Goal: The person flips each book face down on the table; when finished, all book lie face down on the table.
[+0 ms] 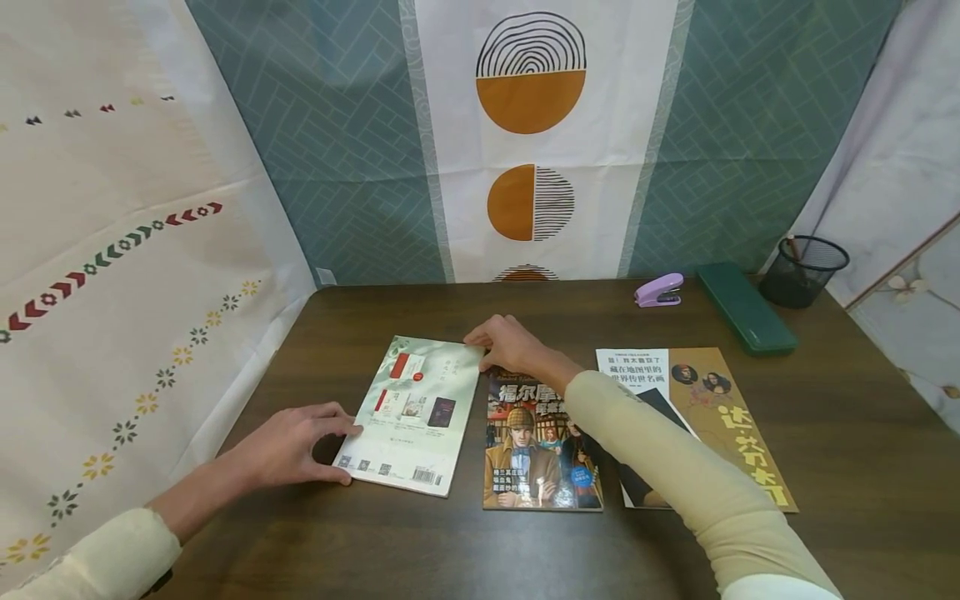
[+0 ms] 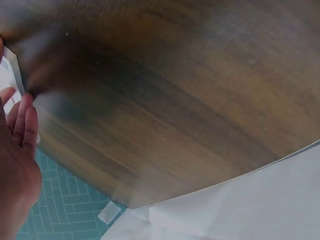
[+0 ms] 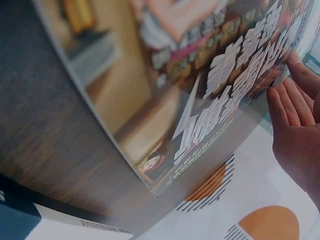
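A pale green-and-white book lies on the table with its barcode side up, slightly turned. At its lower left edge rests my left hand, thumb at the corner and index finger touching the cover's side, with a gap between them. My right hand pinches the same book's upper right corner between thumb and fingers. Under the right forearm sits a detective comic-style book; its cover fills much of the right wrist view. In the left wrist view, the left fingers meet the pale book's edge.
Right of the detective book, a white-and-black book overlaps a tan book, partly hidden by the sleeve. A purple stapler, a green case and a black mesh pen holder stand at the back right of the brown table.
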Tool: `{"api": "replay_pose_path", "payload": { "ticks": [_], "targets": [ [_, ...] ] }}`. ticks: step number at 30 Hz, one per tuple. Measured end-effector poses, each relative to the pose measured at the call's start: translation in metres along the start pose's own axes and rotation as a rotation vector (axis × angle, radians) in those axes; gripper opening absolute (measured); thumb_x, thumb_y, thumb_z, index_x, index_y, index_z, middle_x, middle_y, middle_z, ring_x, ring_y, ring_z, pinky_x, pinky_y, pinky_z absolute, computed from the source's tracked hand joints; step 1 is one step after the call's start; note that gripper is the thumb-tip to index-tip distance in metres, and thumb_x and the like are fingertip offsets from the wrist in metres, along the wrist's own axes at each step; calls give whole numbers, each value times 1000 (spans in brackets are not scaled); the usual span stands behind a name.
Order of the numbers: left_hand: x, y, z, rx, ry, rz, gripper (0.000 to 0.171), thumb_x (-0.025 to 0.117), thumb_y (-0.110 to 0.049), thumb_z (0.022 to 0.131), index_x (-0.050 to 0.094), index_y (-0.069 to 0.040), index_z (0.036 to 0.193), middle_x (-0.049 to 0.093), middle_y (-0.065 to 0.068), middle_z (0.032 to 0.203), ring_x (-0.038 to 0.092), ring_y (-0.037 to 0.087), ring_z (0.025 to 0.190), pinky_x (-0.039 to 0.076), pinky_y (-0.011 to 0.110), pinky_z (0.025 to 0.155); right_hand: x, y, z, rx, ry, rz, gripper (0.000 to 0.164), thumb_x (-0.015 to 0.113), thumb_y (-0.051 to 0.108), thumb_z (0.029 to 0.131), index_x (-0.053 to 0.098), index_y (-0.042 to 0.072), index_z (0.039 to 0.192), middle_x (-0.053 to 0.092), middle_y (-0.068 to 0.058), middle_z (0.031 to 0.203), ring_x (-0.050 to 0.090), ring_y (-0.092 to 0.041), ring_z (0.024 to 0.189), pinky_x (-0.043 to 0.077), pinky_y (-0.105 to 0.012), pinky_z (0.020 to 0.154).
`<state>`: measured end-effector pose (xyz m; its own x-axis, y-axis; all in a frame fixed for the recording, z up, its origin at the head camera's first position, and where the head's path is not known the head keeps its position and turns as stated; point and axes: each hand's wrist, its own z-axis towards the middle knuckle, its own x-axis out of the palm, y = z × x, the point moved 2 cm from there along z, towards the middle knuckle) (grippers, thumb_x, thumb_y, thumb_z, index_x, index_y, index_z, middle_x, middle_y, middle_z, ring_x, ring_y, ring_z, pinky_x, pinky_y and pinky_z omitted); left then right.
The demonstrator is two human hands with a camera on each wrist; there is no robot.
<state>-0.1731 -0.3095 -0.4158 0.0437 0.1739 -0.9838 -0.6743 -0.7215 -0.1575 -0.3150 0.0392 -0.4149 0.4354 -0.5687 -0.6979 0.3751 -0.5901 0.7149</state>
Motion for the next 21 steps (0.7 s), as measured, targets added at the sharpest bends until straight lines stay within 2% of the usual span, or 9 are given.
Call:
{"api": "replay_pose_path", "payload": {
  "ticks": [8, 15, 21],
  "targets": [
    [3, -6, -7, 66, -87, 5, 55, 89, -62, 78, 80, -23, 117, 68, -13, 115, 67, 5, 92, 57, 30, 72, 1, -1, 5, 3, 6, 22, 54, 81, -1, 91, 65, 1, 143, 65, -12, 144, 61, -30, 136, 53, -40, 107],
    [5, -6, -11, 32, -90, 33, 72, 86, -67, 77, 77, -18, 129, 72, -11, 112, 66, 3, 90, 57, 29, 69, 2, 1, 6, 13, 9, 5, 55, 81, -1, 91, 65, 1, 144, 65, -11, 145, 60, -30, 137, 53, -40, 107],
    [7, -6, -15, 11, -95, 19, 79, 85, -71, 76, 75, -17, 133, 70, -14, 110, 63, 2, 88, 55, 28, 70, 3, 5, 5, -9, 14, -22, 53, 80, -1, 92, 66, 1, 143, 67, -11, 143, 61, -29, 135, 53, -39, 107]
  ]
}}
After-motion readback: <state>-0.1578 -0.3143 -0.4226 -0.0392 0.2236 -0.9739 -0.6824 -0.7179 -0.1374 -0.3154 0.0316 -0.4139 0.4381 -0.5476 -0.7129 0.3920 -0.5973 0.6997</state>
